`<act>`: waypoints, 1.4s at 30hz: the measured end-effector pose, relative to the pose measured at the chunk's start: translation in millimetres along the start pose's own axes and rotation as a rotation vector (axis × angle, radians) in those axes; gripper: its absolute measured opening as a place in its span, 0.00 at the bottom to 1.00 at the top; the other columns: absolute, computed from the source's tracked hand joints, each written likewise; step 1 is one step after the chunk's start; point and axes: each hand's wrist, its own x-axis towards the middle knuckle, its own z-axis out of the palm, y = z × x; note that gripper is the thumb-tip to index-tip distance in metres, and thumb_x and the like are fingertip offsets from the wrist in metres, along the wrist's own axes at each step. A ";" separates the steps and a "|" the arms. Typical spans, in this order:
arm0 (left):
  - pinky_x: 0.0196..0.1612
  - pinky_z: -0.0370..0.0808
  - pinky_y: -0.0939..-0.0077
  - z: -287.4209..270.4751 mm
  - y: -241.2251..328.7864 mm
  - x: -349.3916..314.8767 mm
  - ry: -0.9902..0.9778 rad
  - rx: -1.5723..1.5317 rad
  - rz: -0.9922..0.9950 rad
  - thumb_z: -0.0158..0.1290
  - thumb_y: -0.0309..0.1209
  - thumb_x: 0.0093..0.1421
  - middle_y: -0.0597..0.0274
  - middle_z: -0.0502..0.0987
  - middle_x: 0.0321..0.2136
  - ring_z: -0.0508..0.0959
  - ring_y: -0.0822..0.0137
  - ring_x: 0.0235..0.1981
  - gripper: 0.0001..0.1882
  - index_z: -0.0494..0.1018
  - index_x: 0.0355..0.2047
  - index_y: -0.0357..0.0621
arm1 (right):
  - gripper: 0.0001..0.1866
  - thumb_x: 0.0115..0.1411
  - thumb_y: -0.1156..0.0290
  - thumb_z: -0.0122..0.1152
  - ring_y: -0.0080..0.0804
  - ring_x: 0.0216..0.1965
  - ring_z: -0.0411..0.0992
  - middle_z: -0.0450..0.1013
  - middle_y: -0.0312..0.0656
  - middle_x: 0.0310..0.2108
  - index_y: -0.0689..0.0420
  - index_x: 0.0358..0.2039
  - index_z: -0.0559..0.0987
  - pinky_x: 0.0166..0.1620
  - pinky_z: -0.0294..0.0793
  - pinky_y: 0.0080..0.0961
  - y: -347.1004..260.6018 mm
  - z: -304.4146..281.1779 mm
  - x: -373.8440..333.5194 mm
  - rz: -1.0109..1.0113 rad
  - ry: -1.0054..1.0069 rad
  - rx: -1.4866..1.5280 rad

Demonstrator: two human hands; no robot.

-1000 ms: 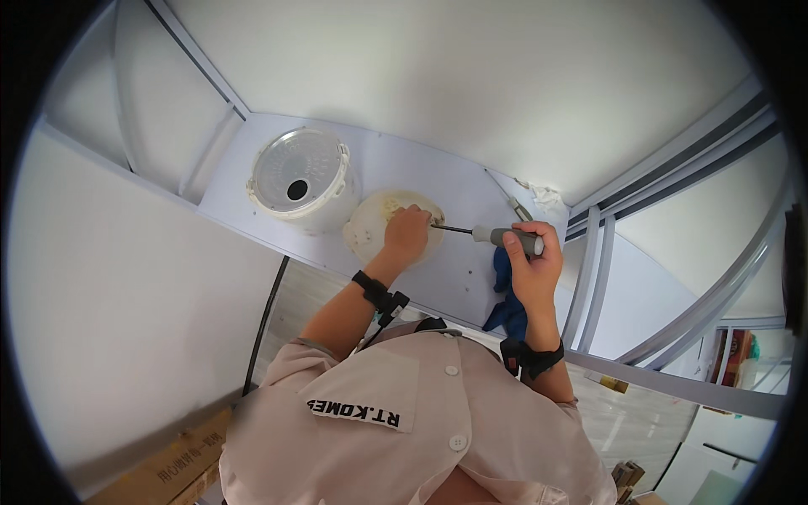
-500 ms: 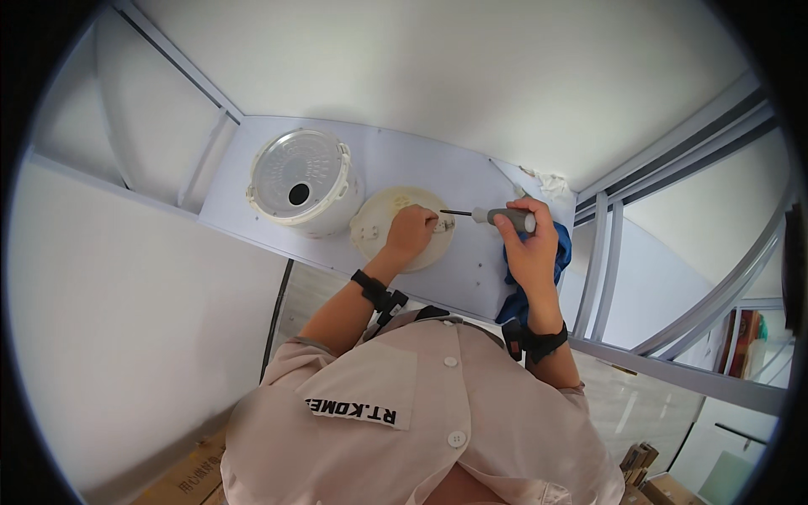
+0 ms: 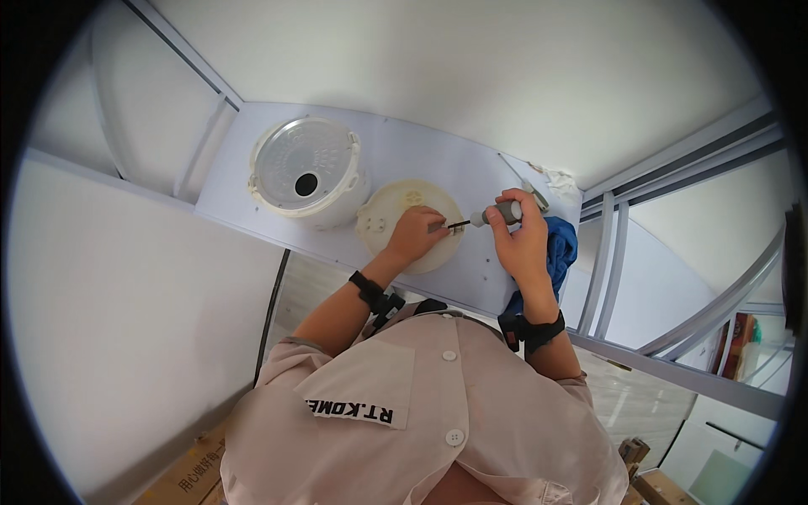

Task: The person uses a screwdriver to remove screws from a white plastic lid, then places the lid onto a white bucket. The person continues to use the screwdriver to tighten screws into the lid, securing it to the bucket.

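White panel [image 3: 471, 76] rises beyond the disc, along the table's far edge. Table [image 3: 404, 139] pale, narrow, under the disc. Its near edge passes just on the person's side of the disc, close to the shirt. A strip of tabletop shows beyond the disc to the far edge; a wider stretch lies to its right, beneath the tool work.

Pot [image 3: 332, 217], off-white, upright, left of the disc; their rims come very close, contact uncertain. Silvery top [image 3: 303, 151] covers it, a round black spot on the part toward the person. Contents: cannot tell.

Disc [image 3: 442, 198] itself: cream, flat on the table, small fittings near its left and right sides.

Blue cloth [image 3: 561, 252], crumpled, right of the disc, partly behind the right forearm.

Left hand [image 3: 417, 236] over the disc's middle, fingers bent and drawn together by the right-hand fitting [image 3: 457, 230]; cannot tell whether they pinch anything. Right hand [image 3: 522, 240] right of the disc, fingers wrapped round the driver's grey handle.

Driver [image 3: 498, 215] points left, its dark shaft ending over the disc beside the left fingertips; contact unclear.

Second tool [image 3: 536, 198] and white tissue [image 3: 562, 181]: right of the disc, toward the far edge.
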 end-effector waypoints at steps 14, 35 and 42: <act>0.51 0.80 0.61 2.9 -8.2 -1.6 -0.007 -0.031 0.017 0.70 0.35 0.56 0.53 0.86 0.40 0.84 0.52 0.44 0.15 0.87 0.40 0.38 | 0.17 0.63 0.72 0.74 0.43 0.41 0.82 0.81 0.46 0.43 0.57 0.49 0.78 0.46 0.79 0.32 -13.5 15.2 -2.7 -0.142 -0.021 -0.207; 0.50 0.79 0.60 0.1 -4.5 0.4 -0.055 -0.036 0.006 0.70 0.34 0.55 0.54 0.85 0.38 0.83 0.52 0.43 0.15 0.87 0.40 0.38 | 0.23 0.54 0.65 0.83 0.43 0.31 0.79 0.78 0.43 0.34 0.57 0.46 0.80 0.33 0.79 0.30 -25.8 31.6 -0.6 -0.243 0.012 -0.396; 0.50 0.79 0.58 0.2 -6.6 -1.7 -0.043 -0.056 0.007 0.71 0.34 0.55 0.53 0.85 0.38 0.83 0.50 0.43 0.15 0.86 0.40 0.38 | 0.34 0.57 0.74 0.78 0.47 0.38 0.81 0.82 0.46 0.41 0.59 0.63 0.74 0.41 0.81 0.36 -30.1 35.3 9.1 -0.181 -0.001 -0.285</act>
